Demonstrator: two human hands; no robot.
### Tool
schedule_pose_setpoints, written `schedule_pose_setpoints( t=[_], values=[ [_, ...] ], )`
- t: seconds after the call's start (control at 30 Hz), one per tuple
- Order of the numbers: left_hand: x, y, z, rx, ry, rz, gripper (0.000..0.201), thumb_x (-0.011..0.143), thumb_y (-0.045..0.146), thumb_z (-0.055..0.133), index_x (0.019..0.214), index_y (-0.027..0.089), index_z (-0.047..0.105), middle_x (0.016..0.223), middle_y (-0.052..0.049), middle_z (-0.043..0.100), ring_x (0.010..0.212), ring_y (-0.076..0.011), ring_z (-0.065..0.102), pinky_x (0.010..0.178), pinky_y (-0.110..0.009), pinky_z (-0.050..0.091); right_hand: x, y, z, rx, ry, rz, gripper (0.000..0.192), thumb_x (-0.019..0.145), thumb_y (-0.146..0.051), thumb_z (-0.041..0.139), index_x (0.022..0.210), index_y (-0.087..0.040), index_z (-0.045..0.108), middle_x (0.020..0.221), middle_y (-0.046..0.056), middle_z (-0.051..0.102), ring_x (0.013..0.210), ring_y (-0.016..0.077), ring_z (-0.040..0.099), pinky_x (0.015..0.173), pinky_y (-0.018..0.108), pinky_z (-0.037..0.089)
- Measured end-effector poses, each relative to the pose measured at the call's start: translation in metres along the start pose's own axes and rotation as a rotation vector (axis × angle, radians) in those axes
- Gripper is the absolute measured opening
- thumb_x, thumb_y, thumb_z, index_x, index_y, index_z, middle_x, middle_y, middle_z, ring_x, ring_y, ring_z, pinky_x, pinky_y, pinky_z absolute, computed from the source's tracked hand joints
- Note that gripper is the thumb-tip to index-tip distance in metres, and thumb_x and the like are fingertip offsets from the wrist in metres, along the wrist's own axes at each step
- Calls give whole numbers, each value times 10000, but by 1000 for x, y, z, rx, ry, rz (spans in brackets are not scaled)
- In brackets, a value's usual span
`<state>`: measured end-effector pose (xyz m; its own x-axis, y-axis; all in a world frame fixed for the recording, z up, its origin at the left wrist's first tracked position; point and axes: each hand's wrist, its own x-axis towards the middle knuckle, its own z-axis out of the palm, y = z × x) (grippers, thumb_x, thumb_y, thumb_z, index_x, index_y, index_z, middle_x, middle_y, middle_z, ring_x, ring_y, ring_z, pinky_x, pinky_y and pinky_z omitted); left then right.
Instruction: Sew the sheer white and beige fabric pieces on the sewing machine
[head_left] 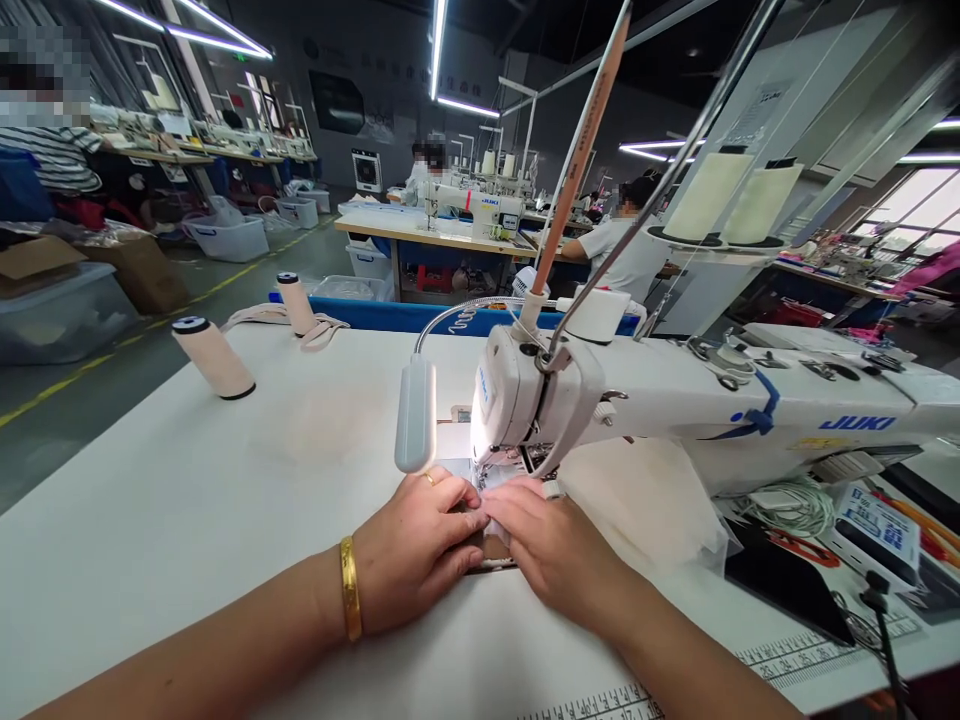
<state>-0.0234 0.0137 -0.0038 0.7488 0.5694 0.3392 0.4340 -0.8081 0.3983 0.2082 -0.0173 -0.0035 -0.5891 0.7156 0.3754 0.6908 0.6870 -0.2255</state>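
My left hand (412,545), with a gold bangle at the wrist, is closed at the needle area of a white JUKI sewing machine (675,390). From the other side my right hand (559,550) meets it, thumb and fingers pinched together. Between the fingertips lies a small piece of thin whitish fabric (496,524), just in front of the presser foot. Both hands hold its near edge; much of it is hidden under the fingers. A lit lamp (415,415) on a bendy neck shines beside the needle.
Two pale thread spools (215,360) and a beige strap (322,330) are at the table's far left. Sheer cream fabric (637,500) lies under the machine arm. Right of it are coiled cord (795,505) and a control box (877,535). Other people work behind.
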Motion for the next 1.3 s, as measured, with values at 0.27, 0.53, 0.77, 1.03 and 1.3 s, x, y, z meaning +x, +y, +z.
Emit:
schedule_pose_setpoints(
  t=[0.27, 0.53, 0.77, 1.03, 1.3],
  values=[
    [0, -1, -2, 39, 29, 26, 293, 995, 157, 459, 1145, 215, 704, 1050, -87, 686, 936, -249, 604, 842, -417, 467, -6, 10, 9, -6, 61, 16, 321, 778, 86, 445, 851, -215, 529, 1024, 51, 726, 917, 231, 606, 765, 334, 454],
    [0, 6, -5, 97, 62, 49, 282, 994, 139, 468, 1079, 221, 724, 1018, -56, 741, 908, -237, 639, 858, -415, 483, -4, 6, 10, 50, 93, -14, 331, 737, 110, 466, 821, -210, 478, 999, 43, 732, 965, 240, 628, 748, 319, 445],
    [0, 4, -4, 106, 67, 45, 286, 1011, 155, 449, 1072, 213, 723, 1057, -54, 747, 920, -241, 629, 857, -436, 468, -4, 6, 10, -13, 100, -11, 373, 716, 113, 454, 893, -204, 538, 1052, 60, 742, 926, 256, 640, 725, 342, 449],
    [-1, 5, -2, 122, 114, 93, 255, 993, 139, 488, 1035, 212, 728, 1031, -43, 756, 913, -239, 633, 837, -427, 459, -6, 9, 13, -33, 67, 14, 491, 733, 114, 460, 1073, -208, 607, 1056, 68, 738, 991, 270, 656, 760, 352, 485],
    [1, 5, -2, 161, 136, 95, 273, 999, 132, 461, 1034, 197, 723, 999, -48, 763, 898, -241, 640, 831, -430, 457, -7, 15, 19, -117, 44, 76, 496, 786, 68, 457, 1170, -197, 625, 1069, 94, 731, 1001, 275, 640, 823, 378, 500]
  ],
)
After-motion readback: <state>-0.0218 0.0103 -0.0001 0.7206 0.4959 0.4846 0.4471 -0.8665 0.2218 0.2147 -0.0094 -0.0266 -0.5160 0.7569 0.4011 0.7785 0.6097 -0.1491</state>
